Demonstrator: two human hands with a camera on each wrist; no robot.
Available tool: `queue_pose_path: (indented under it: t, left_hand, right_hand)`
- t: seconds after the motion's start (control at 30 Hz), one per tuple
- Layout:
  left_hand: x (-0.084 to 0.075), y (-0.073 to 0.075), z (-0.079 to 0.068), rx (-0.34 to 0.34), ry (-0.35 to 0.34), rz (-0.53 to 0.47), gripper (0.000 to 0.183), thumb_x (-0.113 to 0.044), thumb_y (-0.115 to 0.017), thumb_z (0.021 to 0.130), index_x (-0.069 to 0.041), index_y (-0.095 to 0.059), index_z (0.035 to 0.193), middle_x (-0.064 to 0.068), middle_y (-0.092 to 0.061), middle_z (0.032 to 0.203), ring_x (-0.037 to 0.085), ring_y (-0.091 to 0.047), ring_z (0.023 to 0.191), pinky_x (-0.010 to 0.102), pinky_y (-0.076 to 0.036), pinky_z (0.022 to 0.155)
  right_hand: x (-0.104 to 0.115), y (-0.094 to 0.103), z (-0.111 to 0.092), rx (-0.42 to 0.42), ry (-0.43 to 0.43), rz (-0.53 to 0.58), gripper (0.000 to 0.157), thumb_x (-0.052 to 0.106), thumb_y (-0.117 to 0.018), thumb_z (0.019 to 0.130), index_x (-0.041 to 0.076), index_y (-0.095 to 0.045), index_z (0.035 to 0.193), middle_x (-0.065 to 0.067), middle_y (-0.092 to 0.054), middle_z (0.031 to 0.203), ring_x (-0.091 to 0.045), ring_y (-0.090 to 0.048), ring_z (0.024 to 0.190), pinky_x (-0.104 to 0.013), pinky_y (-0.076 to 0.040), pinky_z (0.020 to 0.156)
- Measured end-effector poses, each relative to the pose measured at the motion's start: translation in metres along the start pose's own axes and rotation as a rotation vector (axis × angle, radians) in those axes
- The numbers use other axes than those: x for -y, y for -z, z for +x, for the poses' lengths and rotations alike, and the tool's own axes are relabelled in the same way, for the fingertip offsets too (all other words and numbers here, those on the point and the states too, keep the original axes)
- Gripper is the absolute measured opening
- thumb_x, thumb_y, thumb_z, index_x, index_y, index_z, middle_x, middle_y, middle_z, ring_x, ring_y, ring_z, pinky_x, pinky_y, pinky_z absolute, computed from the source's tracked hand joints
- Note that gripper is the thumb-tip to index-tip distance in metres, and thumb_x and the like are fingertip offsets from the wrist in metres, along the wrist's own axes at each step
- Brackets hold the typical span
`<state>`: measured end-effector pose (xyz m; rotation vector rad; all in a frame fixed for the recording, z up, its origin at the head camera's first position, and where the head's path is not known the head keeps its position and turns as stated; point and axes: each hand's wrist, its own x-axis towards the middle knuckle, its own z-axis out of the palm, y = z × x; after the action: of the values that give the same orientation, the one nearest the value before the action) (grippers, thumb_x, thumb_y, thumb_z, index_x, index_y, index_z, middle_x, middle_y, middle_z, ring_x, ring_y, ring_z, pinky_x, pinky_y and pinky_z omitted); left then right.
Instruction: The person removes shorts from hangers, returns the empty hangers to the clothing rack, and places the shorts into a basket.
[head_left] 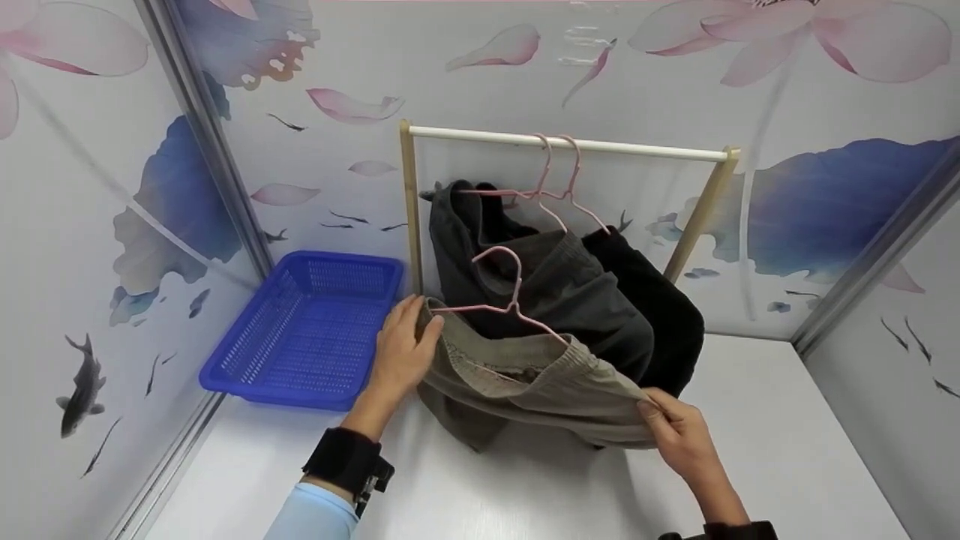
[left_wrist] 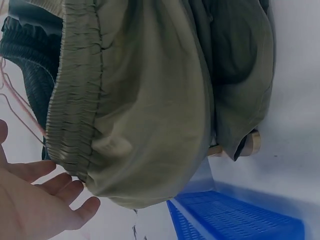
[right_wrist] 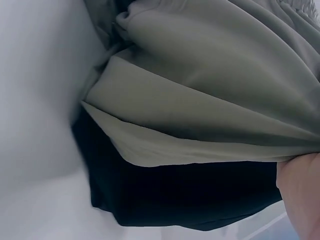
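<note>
Olive shorts [head_left: 525, 405] with a gathered elastic waistband sit in front of the rack, a pink hanger [head_left: 516, 289] inside their waist. The hanger's hook is free of the rail. At the waistband's left end is my left hand [head_left: 405, 346]; in the left wrist view its fingers [left_wrist: 67, 190] are loosely extended along the waistband edge. My right hand [head_left: 681, 435] pinches the right side of the shorts between thumb and fingers. In the right wrist view the cloth [right_wrist: 210, 125] stretches toward that hand [right_wrist: 302, 195], mostly out of frame.
A rack with a white rail [head_left: 637, 148] and wooden legs stands behind. Dark grey bottoms [head_left: 540, 262] and a black garment [head_left: 667, 315] hang there on pink hangers. A blue plastic basket [head_left: 300, 330] lies left on the white table [head_left: 480, 502]. Patterned panels enclose the table.
</note>
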<state>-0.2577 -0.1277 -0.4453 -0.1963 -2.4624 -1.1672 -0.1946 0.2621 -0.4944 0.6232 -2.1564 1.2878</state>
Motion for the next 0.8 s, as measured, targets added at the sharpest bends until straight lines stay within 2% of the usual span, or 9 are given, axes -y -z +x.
queue_pose_path:
  t: [0.2,0.37,0.53,0.7,0.8]
  left_hand:
    - [-0.004,0.003,0.009,-0.015,-0.074,0.048,0.058,-0.031,-0.056,0.104,0.008,-0.050,0.147,0.029,-0.048,0.150,0.046,-0.043,0.141,0.065,-0.028,0.116]
    - [-0.001,0.003,0.012,0.009,-0.034,0.085,0.060,-0.034,-0.057,0.104,0.006,-0.048,0.148,0.027,-0.051,0.148,0.044,-0.044,0.141,0.066,-0.023,0.118]
    - [0.003,0.004,0.010,0.056,0.011,0.128,0.059,-0.039,-0.058,0.105,0.004,-0.052,0.144,0.026,-0.056,0.137,0.045,-0.049,0.133,0.068,-0.020,0.117]
    - [0.007,0.005,0.007,0.105,0.011,0.153,0.058,-0.047,-0.058,0.104,-0.001,-0.059,0.139,0.024,-0.056,0.137,0.043,-0.049,0.129,0.065,-0.024,0.113]
    - [0.008,0.004,0.007,0.095,-0.010,0.161,0.055,-0.048,-0.059,0.103,-0.002,-0.061,0.134,0.022,-0.058,0.135,0.041,-0.051,0.122,0.062,-0.028,0.108]
  right_hand:
    - [0.004,0.006,0.005,-0.001,-0.013,0.004,0.026,-0.020,-0.061,0.089,0.000,-0.074,0.097,0.015,-0.073,0.093,0.004,-0.061,0.080,-0.010,-0.045,0.076]
    - [0.004,0.007,0.001,0.003,-0.042,0.032,0.025,-0.020,-0.061,0.090,0.000,-0.074,0.096,0.015,-0.072,0.092,0.003,-0.062,0.079,-0.011,-0.046,0.075]
    - [-0.002,0.003,-0.006,0.001,-0.092,0.060,0.024,-0.018,-0.060,0.092,0.001,-0.074,0.096,0.012,-0.071,0.089,0.001,-0.061,0.076,-0.013,-0.045,0.073]
    - [-0.007,-0.001,-0.011,-0.013,-0.157,0.063,0.020,-0.015,-0.060,0.094,0.000,-0.073,0.096,0.012,-0.071,0.088,-0.001,-0.060,0.074,-0.015,-0.045,0.072]
    - [-0.013,-0.003,-0.014,-0.031,-0.163,0.041,0.019,-0.015,-0.061,0.094,-0.001,-0.073,0.096,0.013,-0.070,0.087,0.000,-0.059,0.074,-0.014,-0.044,0.071]
